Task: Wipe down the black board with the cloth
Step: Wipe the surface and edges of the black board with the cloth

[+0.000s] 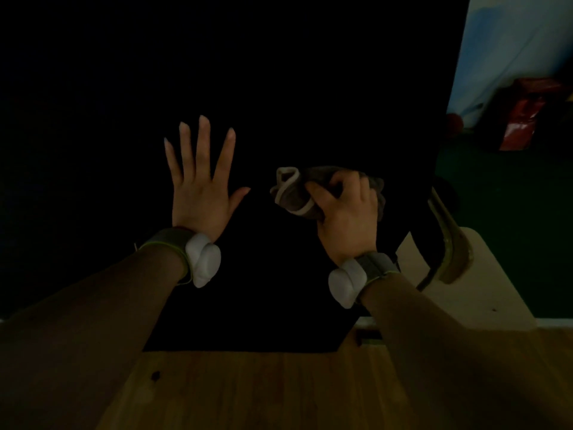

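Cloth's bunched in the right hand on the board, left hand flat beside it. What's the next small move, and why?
Probably sweep the right hand and its cloth leftward across the black board. The cloth sits near the board's right edge, so most of the surface lies to its left. The left hand, spread flat, seems to steady the board and may need lifting as the cloth nears.

I observe the black board [248, 72] filling most of the dim view, lying on a wooden table [248, 392]. The left hand [201, 193] lies flat on the board, fingers spread. The right hand [347, 212] is closed around a bunched grey cloth [294, 193] pressed against the board. Both wrists carry strapped white devices. A red object [524, 119] sits at far right.
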The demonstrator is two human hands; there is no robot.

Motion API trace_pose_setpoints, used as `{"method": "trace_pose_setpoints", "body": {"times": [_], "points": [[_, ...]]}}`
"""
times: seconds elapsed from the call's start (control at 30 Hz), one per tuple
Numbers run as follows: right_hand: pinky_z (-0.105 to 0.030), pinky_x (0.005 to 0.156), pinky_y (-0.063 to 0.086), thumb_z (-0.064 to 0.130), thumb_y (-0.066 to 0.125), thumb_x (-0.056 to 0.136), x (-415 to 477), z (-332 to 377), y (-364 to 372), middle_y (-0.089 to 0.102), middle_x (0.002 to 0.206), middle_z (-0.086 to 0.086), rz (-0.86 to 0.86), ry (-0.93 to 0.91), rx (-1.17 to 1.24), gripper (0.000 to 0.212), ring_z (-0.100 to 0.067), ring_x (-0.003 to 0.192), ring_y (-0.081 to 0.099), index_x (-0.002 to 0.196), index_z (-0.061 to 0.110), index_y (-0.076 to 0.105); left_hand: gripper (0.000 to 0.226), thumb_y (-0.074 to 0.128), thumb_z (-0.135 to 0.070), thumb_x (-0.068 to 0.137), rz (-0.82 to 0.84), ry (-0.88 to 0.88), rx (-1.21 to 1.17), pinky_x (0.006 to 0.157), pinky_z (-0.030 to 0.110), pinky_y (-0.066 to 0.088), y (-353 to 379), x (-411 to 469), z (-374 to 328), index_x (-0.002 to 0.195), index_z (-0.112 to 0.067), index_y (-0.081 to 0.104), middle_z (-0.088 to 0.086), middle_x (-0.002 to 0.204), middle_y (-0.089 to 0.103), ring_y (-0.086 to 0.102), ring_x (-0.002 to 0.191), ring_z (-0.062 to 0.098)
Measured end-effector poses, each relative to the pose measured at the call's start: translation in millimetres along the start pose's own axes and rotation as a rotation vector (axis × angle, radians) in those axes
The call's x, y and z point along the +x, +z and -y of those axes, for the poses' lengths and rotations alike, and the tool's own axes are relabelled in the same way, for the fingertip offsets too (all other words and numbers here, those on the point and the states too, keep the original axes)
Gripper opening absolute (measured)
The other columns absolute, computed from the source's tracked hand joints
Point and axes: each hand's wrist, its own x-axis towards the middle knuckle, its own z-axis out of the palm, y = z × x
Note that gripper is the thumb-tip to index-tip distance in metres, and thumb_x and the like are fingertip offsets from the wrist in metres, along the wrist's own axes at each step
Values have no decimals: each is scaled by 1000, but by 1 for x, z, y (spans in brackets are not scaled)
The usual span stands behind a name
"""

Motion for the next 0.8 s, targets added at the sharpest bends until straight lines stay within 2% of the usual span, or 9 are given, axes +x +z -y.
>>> {"method": "trace_pose_setpoints", "body": {"times": [0.17,0.27,0.4,0.5,0.57,0.63,0.7,0.8], "points": [[-48,72,47,28,46,89,-19,-2,10,57,103,-21,48,25,28,36,-29,89,33,113,15,70,81,49,-55,88,15,1,3,111,61,-1,7,-8,-2,149,-15,14,32,150,13,6,137,51],[-50,71,48,27,48,88,-21,-3,11,63,95,-26,45,12,34,36,-30,88,32,112,13,70,82,55,-51,86,47,17,-23,110,63,2,12,-24,-4,149,-16,15,33,150,13,6,137,52],[-47,68,47,24,53,85,-29,-5,14,64,89,-24,60,-8,1,32,-29,85,34,108,14,72,81,54,-50,87,58,10,-46,110,64,2,18,-36,-9,149,-16,14,33,150,13,6,137,52],[-45,68,48,28,42,85,-47,-4,20,63,88,-22,147,-2,-13,40,-33,85,46,107,15,73,81,53,-50,88,60,5,-42,110,64,2,20,-35,-7,149,-17,12,33,150,13,7,137,53],[-46,67,49,31,42,84,-58,-4,23,64,89,-22,235,1,-23,42,-37,80,56,107,15,73,80,53,-50,88,64,1,-42,110,64,2,20,-35,-4,148,-17,13,34,150,13,7,136,54],[-49,65,50,28,59,82,-69,-7,30,63,88,-24,288,-10,-39,30,-42,74,61,105,14,73,79,50,-52,89,65,0,-41,110,64,2,21,-35,-5,148,-17,13,34,150,14,8,136,54],[-51,65,51,20,79,73,-78,-10,37,63,88,-25,359,2,-36,33,-44,73,62,105,13,74,79,53,-51,88,59,8,-46,110,64,3,22,-36,-6,148,-17,14,34,149,15,9,136,54],[-54,69,50,16,81,71,-82,-11,42,62,92,-26,426,42,-5,38,-46,77,60,108,14,72,82,57,-50,88,40,9,-31,109,64,3,24,-35,-7,148,-16,14,34,149,16,10,136,54]]}}
